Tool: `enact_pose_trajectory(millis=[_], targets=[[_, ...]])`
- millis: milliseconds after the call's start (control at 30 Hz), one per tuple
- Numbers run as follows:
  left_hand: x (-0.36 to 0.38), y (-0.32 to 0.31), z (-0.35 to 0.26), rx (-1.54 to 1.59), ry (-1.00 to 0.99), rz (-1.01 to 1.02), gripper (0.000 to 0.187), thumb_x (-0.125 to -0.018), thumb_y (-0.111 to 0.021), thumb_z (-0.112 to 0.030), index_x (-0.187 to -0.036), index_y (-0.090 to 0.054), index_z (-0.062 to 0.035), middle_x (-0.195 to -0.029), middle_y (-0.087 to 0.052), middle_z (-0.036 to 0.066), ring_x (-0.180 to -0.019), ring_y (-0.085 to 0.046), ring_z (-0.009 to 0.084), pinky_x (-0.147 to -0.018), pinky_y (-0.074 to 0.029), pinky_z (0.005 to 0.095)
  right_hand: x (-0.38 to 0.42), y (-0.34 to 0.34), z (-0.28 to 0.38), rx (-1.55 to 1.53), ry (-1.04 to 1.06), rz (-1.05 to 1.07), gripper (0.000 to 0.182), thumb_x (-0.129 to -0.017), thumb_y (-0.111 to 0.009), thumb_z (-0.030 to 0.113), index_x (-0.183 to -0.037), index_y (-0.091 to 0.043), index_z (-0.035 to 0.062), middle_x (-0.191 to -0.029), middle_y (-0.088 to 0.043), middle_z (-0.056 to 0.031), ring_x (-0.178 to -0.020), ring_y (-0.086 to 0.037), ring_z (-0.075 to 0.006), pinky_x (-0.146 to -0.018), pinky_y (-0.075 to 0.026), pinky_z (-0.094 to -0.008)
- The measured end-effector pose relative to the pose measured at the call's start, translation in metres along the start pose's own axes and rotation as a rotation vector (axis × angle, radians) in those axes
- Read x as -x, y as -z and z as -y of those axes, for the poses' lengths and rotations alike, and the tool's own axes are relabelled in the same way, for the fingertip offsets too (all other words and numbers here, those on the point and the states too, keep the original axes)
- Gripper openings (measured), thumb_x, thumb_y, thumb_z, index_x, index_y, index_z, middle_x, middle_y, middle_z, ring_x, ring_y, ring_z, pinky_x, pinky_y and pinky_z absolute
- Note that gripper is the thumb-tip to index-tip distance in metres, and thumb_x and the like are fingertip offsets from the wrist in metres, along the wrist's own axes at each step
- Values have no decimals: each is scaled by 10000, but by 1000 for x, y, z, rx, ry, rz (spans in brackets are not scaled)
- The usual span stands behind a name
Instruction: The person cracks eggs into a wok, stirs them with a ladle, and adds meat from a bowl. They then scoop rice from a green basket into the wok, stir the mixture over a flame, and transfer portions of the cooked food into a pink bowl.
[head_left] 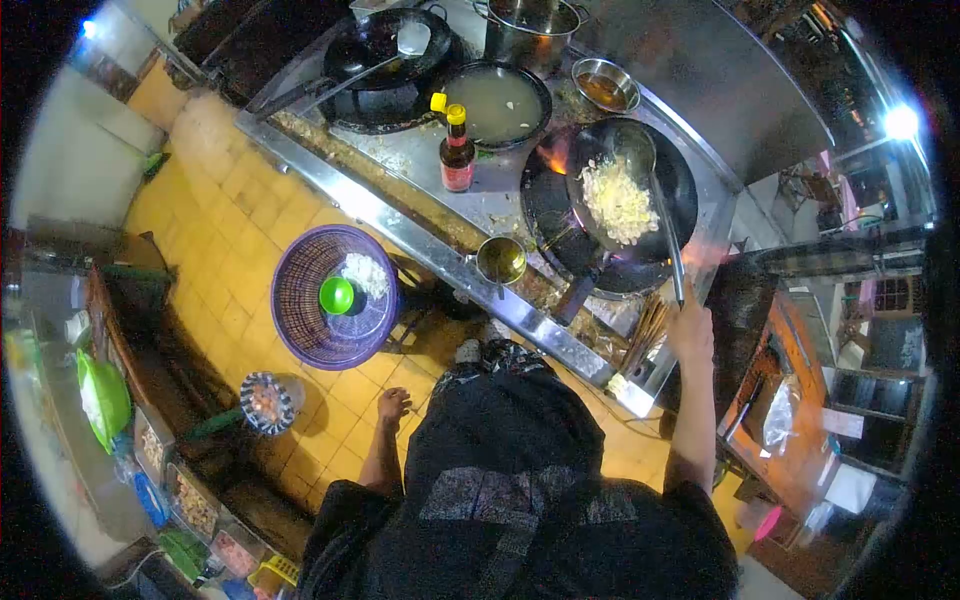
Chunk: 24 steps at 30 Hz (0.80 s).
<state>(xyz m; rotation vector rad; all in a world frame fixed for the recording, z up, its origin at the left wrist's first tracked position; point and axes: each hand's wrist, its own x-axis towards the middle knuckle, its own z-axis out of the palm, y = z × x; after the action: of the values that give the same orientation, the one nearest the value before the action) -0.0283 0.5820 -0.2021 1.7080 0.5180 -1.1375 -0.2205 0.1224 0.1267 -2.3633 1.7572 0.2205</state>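
Observation:
My right hand (690,332) is wrapped round the end of a long metal ladle (672,232). The ladle's round bowl rests at the far side of a black wok (675,180) on the stove. Pale, yellowish chopped food (616,203) lies in the wok beside the ladle, and flame shows at the wok's left edge. My left hand (394,403) hangs low at my side, above the tiled floor, fingers loosely bent and nothing visible in them. Nearest to it is a purple plastic basket (284,310) holding a green bowl (336,295) and some white food (367,274).
A sauce bottle (457,160) with its yellow cap flipped open stands on the stove top. Near the front edge sits a small metal cup of oil (501,261). Behind are a pan of cloudy liquid (493,105), another wok (375,50) and a pot (530,35).

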Motion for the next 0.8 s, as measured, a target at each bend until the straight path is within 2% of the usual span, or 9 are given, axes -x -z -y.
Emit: enact_pose_trajectory(millis=[67, 133, 267, 433, 500, 533, 633, 700, 800], targets=[[-1, 3, 3, 48, 4, -9, 200, -772, -561, -152, -951, -556, -62, -799, -608, 56, -617, -585, 157, -476, -429, 266, -3, -5, -3, -89, -19, 10, 469, -786, -497, 148, -1242, -403, 94, -816, -573, -275, -809, -555, -409, -701, -446, -473], [-2, 3, 2, -16, 28, 15, 219, -784, -562, -176, -971, -544, -63, -819, -605, 57, -643, -585, 157, -500, -433, 272, -20, -35, -24, -243, 243, -142, 459, -795, -495, 199, -1230, -416, 78, -783, -571, -287, -771, -570, -408, -710, -460, -463], [2, 0, -3, 16, 36, 0, 228, -784, -566, -185, -975, -540, -63, -821, -601, 60, -650, -581, 157, -511, -433, 268, -62, -105, -49, -191, 189, -178, 448, -795, -482, 194, -1193, -431, -4, -883, -560, -301, -817, -565, -411, -731, -463, -447], [1, -3, -3, 60, -28, 11, 190, -791, -534, -154, -953, -550, -56, -801, -593, 65, -633, -577, 163, -500, -430, 251, -21, -71, -40, -33, 43, -58, 469, -808, -470, 218, -1220, -406, 2, -961, -547, -295, -877, -556, -401, -776, -455, -434], [-7, -4, -1, 31, 7, 23, 175, -799, -512, -126, -956, -551, -58, -804, -594, 71, -635, -580, 166, -493, -443, 262, -20, -45, -35, -232, 108, 229, 465, -823, -442, 206, -1216, -392, -37, -971, -541, -303, -894, -553, -401, -793, -448, -423], [-7, -5, 0, 69, 33, 63, 171, -797, -505, -111, -954, -553, -62, -803, -594, 74, -630, -582, 167, -492, -452, 271, -47, -89, -72, -237, 293, -30, 444, -815, -466, 150, -1217, -398, -26, -906, -556, -286, -816, -571, -368, -744, -446, -413], [-16, -9, -2, 77, 107, 52, 162, -798, -482, -76, -941, -557, -62, -791, -596, 79, -615, -585, 173, -498, -476, 293, -41, -116, -54, 189, 153, -31, 434, -811, -473, 145, -1202, -397, -26, -923, -554, -272, -849, -558, -377, -747, -443, -419], [-19, -11, -7, 4, -12, 80, 155, -812, -479, -82, -944, -557, -62, -798, -599, 81, -620, -586, 179, -482, -460, 287, -19, -82, -46, 141, 308, -37, 391, -809, -471, 137, -1164, -425, -22, -892, -553, -272, -847, -548, -398, -736, -444, -436], [-17, -13, -3, 100, -46, 49, 143, -824, -512, -122, -942, -553, -54, -797, -598, 80, -628, -585, 177, -461, -426, 263, -21, -56, -49, -144, 233, 126, 430, -805, -447, 123, -1219, -390, 19, -874, -557, -277, -836, -544, -423, -731, -449, -447]])
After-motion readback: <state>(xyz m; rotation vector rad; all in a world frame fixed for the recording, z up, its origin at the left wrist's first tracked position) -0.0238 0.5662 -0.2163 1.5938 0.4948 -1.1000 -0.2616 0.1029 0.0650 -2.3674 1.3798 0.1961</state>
